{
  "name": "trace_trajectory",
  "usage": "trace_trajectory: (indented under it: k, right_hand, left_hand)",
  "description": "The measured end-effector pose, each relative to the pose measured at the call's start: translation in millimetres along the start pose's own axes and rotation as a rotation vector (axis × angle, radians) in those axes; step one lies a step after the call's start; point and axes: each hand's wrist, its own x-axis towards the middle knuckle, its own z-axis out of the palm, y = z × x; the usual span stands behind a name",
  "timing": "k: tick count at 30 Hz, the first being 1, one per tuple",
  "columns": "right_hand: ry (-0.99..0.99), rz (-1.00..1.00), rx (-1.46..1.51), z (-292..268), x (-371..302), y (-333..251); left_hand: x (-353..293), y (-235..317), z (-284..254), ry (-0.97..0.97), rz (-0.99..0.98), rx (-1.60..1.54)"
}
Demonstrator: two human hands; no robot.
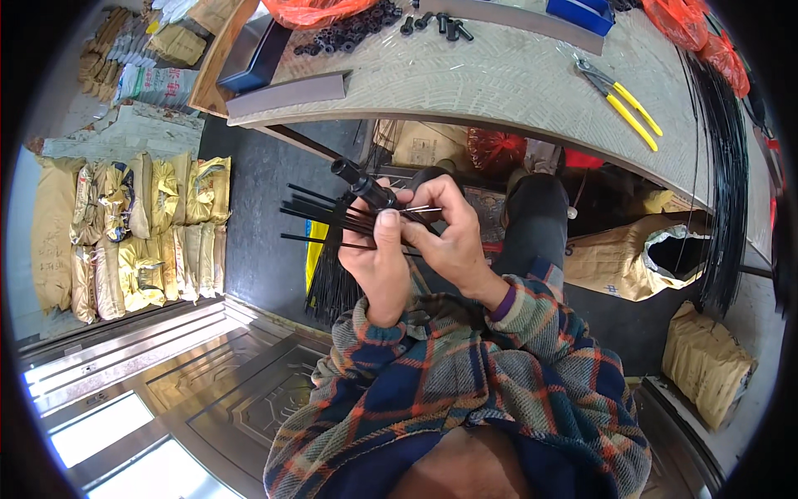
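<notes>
My left hand (pixel 378 270) is closed around a short black ribbed cylindrical part (pixel 356 178) and a fan of several thin black rods (pixel 324 214). The rods stick out to the left, past my fingers. Against it, my right hand (pixel 459 237) pinches a thin, shiny rod-like piece (pixel 421 209) between thumb and fingers. Both hands meet in front of my body, short of the bench edge. How the thin pieces join the cylindrical part is hidden by my fingers. A bunch of dark thin strands (pixel 334 283) hangs just below my left hand.
Ahead is a workbench (pixel 465 79) with a heap of black fittings (pixel 353 33) and yellow-handled pliers (pixel 619 101). A bundle of long black strands (pixel 725 166) drapes over its right side. Stacked wrapped packages (pixel 150 229) lie left; an opened paper sack (pixel 615 258) sits right.
</notes>
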Motion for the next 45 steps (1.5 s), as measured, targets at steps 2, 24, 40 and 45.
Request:
trace_trajectory:
  k: [2,24,40,45]
  right_hand:
    - [0.018,0.088,-0.017,-3,0,7]
    - [-0.174,0.161,0.116,-18,0,-2]
    - [-0.087,-0.215,-0.225,-24,-9,-2]
    - [-0.172,-0.121,-0.145,-25,-2,-9]
  left_hand:
    - [6,-6,-18,-0.047,-0.049,-0.104]
    - [3,-6,-22,-0.162,-0.014,-0.091]
    - [-3,-10,-12,-0.236,0.027,-0.125]
    - [1,-9,-13,-0.253,0.219,-0.016]
